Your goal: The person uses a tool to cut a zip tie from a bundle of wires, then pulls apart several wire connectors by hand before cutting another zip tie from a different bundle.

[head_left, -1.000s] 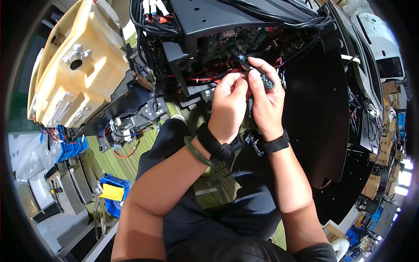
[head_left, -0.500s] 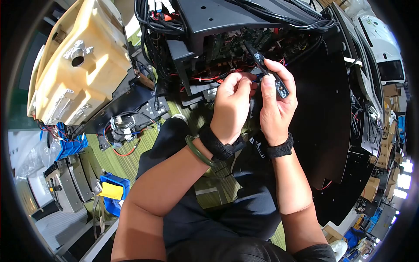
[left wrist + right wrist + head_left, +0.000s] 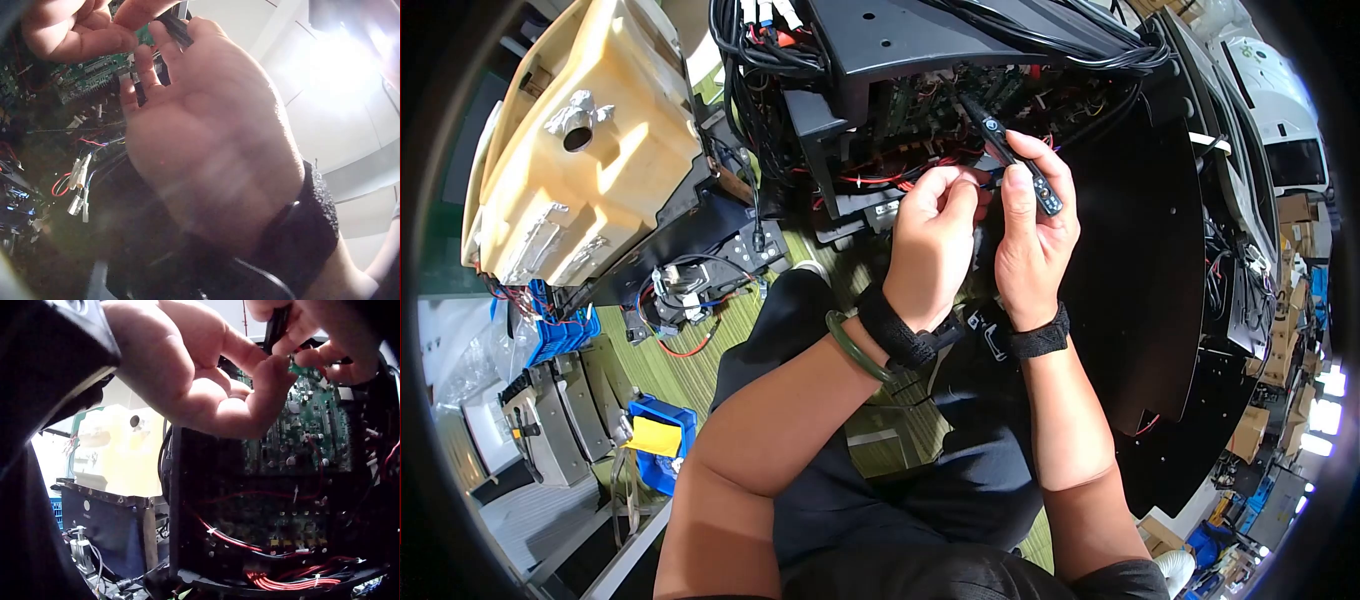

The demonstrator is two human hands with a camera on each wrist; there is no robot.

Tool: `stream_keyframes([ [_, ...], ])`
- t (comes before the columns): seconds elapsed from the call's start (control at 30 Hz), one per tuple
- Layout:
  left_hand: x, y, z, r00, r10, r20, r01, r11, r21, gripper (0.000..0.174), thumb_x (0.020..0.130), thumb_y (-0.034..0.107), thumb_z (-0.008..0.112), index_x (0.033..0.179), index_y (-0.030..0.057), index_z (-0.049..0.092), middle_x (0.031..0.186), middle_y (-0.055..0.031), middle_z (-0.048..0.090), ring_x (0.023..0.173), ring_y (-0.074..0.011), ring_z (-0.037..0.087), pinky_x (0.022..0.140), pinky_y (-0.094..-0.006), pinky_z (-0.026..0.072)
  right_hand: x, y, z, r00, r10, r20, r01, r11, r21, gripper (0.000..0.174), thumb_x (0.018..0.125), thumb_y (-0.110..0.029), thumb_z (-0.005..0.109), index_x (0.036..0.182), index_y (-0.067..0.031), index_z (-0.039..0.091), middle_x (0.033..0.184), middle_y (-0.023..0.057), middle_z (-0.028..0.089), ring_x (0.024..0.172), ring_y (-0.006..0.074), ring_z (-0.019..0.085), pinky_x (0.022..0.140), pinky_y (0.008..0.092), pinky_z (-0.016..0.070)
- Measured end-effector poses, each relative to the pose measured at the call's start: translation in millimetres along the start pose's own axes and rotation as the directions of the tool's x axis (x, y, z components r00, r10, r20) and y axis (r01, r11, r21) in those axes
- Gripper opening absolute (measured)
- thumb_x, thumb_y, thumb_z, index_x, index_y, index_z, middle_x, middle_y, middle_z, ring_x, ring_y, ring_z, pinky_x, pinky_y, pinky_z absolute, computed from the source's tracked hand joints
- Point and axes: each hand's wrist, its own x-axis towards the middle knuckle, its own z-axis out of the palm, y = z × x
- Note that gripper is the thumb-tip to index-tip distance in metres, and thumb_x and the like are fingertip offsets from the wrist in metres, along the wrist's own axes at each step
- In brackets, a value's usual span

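Note:
In the head view my right hand (image 3: 1037, 235) holds a slim black tool (image 3: 1045, 190) with white markings, shaped like tweezers, its narrow end pointing up and left toward the circuit board (image 3: 920, 100). Beside it, my left hand (image 3: 932, 235) has thumb and index finger pinched together; I cannot tell what small thing is between them. The fingertips of both hands are close together before the open black housing (image 3: 880, 45). From the right wrist, the left hand (image 3: 194, 381) shows large at upper left, and green circuitry (image 3: 300, 431) stands behind its fingertips.
Red and black wires (image 3: 290, 581) run along the housing's bottom. Bundled black cables (image 3: 750, 110) hang at its left, and a broad black panel (image 3: 1130, 300) stands at right. A yellowish moulded shell (image 3: 560, 180) and a blue bin (image 3: 685, 435) are on the left.
My right hand with the black tool shifted right and slightly down, away from my left hand, then turned the tool slightly. The left hand stayed nearly in place; the view shifted slightly.

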Motion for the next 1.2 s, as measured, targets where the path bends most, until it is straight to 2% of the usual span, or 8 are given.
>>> stream_keyframes([
  [0.13,0.1,-1.1,-4.8,0.998,-0.006,0.064,0.003,0.999,0.038,0.019,0.091,0.014,0.042,0.098,0.0029,0.055,0.087,-0.0017,0.058,0.077,-0.007,0.053,0.069,-0.02,0.0384,0.3,3.9,2.4,1.0,-0.016,-0.005,0.016,1.0,0.025,0.023,0.086,-0.011,0.054,0.107,-0.0024,0.054,0.094,0.0034,0.055,0.079,0.0064,0.052,0.069,0.0191,0.0421],
  [0.4,-0.2,-0.5,-4.9,0.997,0.019,0.073,-0.022,0.998,0.051,0.019,0.091,0.016,0.042,0.098,0.0031,0.054,0.085,-0.0006,0.058,0.074,-0.0049,0.051,0.067,-0.0195,0.0374,0.1,3.9,3.2,0.999,-0.025,-0.039,0.026,1.0,0.013,0.022,0.085,-0.011,0.055,0.105,-0.0032,0.055,0.094,0.0038,0.054,0.078,0.0067,0.051,0.07,0.02,0.0409],
  [0.47,-0.9,1.9,-3.2,0.996,0.009,0.084,-0.014,0.998,0.067,0.019,0.091,0.016,0.042,0.099,0.003,0.054,0.085,-0.0006,0.058,0.074,-0.005,0.051,0.067,-0.0197,0.0378,-0.7,2.5,1.5,0.999,-0.046,-0.011,0.045,0.993,-0.105,0.021,0.084,-0.012,0.056,0.104,-0.0035,0.056,0.092,0.0043,0.053,0.079,0.0078,0.05,0.071,0.0209,0.0404],
  [0.53,-2.2,4.6,2.5,0.999,-0.012,0.031,0.014,0.999,-0.048,0.016,0.09,0.008,0.04,0.09,-0.001,0.053,0.081,-0.0021,0.055,0.07,-0.0052,0.049,0.064,-0.0188,0.0394,-1.3,2.9,3.1,0.999,-0.031,-0.021,0.029,0.996,-0.079,0.021,0.084,-0.011,0.056,0.104,-0.0037,0.057,0.092,0.0047,0.052,0.079,0.0086,0.05,0.071,0.0212,0.0398],
  [0.9,-1.0,0.9,-2.5,0.999,0.004,0.051,-0.005,1.0,0.017,0.017,0.09,0.013,0.042,0.094,0.0008,0.054,0.082,-0.001,0.056,0.072,-0.0048,0.049,0.065,-0.0194,0.0388,-1.2,5.5,1.0,0.995,-0.083,-0.048,0.08,0.994,-0.072,0.021,0.085,-0.011,0.055,0.104,-0.0023,0.056,0.091,0.0044,0.055,0.077,0.0079,0.052,0.07,0.02,0.0409],
  [1.03,-1.9,2.1,-1.7,1.0,0.01,0.006,-0.011,0.998,0.062,0.018,0.089,0.014,0.045,0.098,0.0013,0.054,0.083,-0.0001,0.054,0.073,-0.0049,0.047,0.066,-0.0187,0.0382,1.8,-6.7,-1.7,0.965,-0.174,-0.199,0.178,0.984,0.007,0.02,0.088,-0.013,0.05,0.101,0.0013,0.054,0.092,0.0063,0.059,0.081,0.0086,0.054,0.073,0.0216,0.0418],
  [1.07,-2.1,2.5,-1.3,1.0,0.01,0.005,-0.01,0.998,0.062,0.018,0.089,0.014,0.045,0.098,0.0013,0.054,0.083,-0.0001,0.054,0.073,-0.0049,0.047,0.066,-0.0187,0.0382,3.4,-4.6,-4.0,0.959,-0.184,-0.215,0.177,0.983,-0.048,0.024,0.09,-0.016,0.046,0.102,0.0027,0.054,0.095,0.0094,0.058,0.086,0.0147,0.056,0.08,0.0266,0.0415],
  [1.2,-2.0,2.1,-0.6,1.0,0.002,0.009,-0.002,0.998,0.057,0.017,0.089,0.012,0.046,0.097,-0.0004,0.054,0.082,-0.0005,0.053,0.072,-0.0054,0.045,0.065,-0.0181,0.038,5.2,-2.0,-3.6,0.982,-0.153,-0.114,0.153,0.988,-0.01,0.027,0.09,-0.016,0.047,0.111,0.0019,0.049,0.103,0.0091,0.057,0.093,0.0135,0.054,0.082,0.0242,0.0397],
])
